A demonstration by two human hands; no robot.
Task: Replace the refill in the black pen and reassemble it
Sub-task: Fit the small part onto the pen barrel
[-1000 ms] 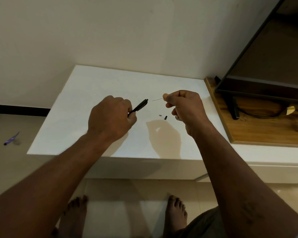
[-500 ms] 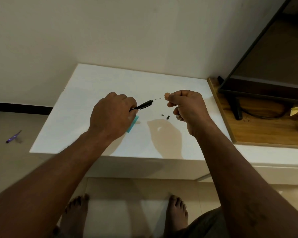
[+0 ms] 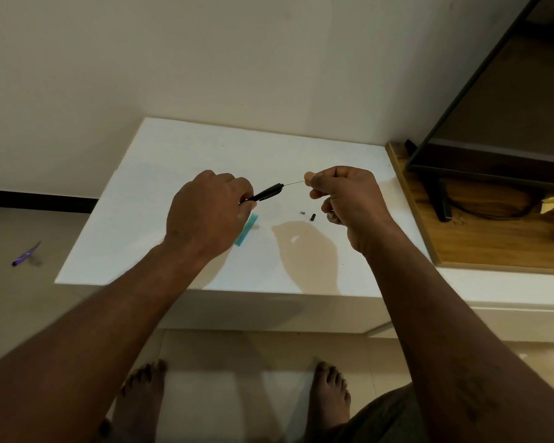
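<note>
Step in hand, as judged: thin refill (image 3: 296, 182) met the open end of the black pen (image 3: 267, 192); going in or coming out couldn't be told. To do it well: keep refill dead in line with the barrel, move slowly, don't bend it. Left hand (image 3: 210, 212) knuckles up, grip clamped round the pen, held above the tabletop (image 3: 173, 161). Right hand (image 3: 349, 199) raised opposite, grip pinched on the refill's far end with thumb and forefinger. Small black part (image 3: 312, 216) and grey part (image 3: 302, 213) lay on tabletop between the hands, teal piece (image 3: 246, 230) under left hand.
</note>
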